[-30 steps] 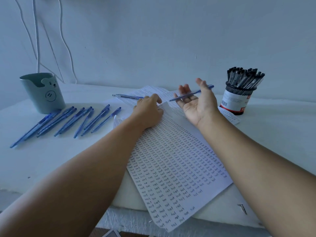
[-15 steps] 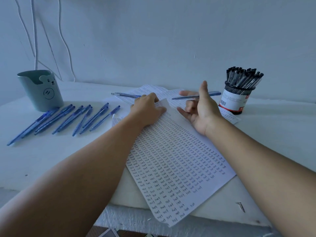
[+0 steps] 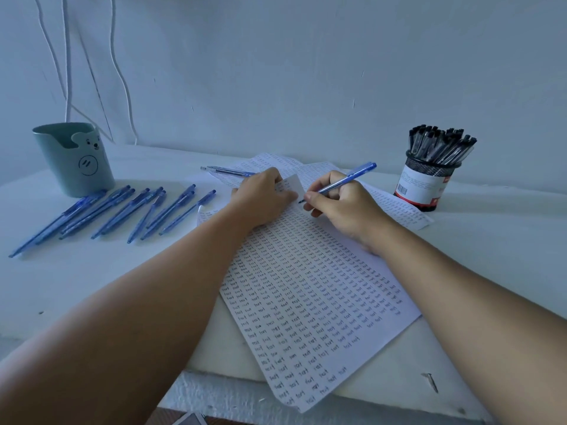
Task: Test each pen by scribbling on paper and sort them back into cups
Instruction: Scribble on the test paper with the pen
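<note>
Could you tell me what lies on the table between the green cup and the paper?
In the head view, a row of blue pens lies between the green cup and the paper.

A makeshift desk in a plain room — likely a home corner set up for writing

A white table point(image 3: 491, 271) stands against a bare pale wall point(image 3: 306, 72), with thin white cords point(image 3: 69, 56) hanging down at 11 o'clock. A teal bear-face cup point(image 3: 75, 159) sits at 10 o'clock beside a row of loose blue pens point(image 3: 122, 210); a mesh pot of black pens point(image 3: 429, 179) stands at 2 o'clock — handwritten sheets point(image 3: 306, 302) cover the middle. A nail point(image 3: 431, 381) lies at 5 o'clock.
</note>
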Demonstrator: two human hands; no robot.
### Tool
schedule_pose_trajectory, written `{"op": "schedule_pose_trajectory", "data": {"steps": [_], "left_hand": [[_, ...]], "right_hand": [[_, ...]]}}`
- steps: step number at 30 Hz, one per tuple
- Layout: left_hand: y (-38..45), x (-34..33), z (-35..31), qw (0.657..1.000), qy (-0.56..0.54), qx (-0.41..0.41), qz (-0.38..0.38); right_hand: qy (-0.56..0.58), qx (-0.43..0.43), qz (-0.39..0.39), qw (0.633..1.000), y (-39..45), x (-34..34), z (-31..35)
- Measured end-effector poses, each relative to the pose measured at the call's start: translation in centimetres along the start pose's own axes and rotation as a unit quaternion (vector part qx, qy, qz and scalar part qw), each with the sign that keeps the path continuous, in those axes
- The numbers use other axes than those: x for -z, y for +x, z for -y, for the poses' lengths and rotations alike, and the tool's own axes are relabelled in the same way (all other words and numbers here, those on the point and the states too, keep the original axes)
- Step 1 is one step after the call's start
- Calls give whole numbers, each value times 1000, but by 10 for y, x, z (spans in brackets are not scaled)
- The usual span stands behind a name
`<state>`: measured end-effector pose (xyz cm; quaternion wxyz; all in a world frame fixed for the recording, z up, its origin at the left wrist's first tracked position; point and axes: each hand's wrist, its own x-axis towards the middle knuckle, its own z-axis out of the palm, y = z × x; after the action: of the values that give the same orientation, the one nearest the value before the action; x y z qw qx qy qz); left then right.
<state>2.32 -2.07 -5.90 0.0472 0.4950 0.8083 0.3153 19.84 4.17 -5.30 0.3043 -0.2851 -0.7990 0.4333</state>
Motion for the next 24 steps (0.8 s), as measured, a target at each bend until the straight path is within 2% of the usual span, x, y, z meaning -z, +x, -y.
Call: {"op": "schedule_pose_trajectory", "data": {"steps": [8,15,24], "left_hand": [[-1,1,0,1000,2,-19,15],[-2,2,-1,1000,0,-25,18],[3,-2,3,998,-46,-24,-19]], "right_hand": [[18,0,5,1000,-3,7,-10],[-12,3,-6,1000,-1,4,-7],[43,-27,-11,999,1,7,-12]]}}
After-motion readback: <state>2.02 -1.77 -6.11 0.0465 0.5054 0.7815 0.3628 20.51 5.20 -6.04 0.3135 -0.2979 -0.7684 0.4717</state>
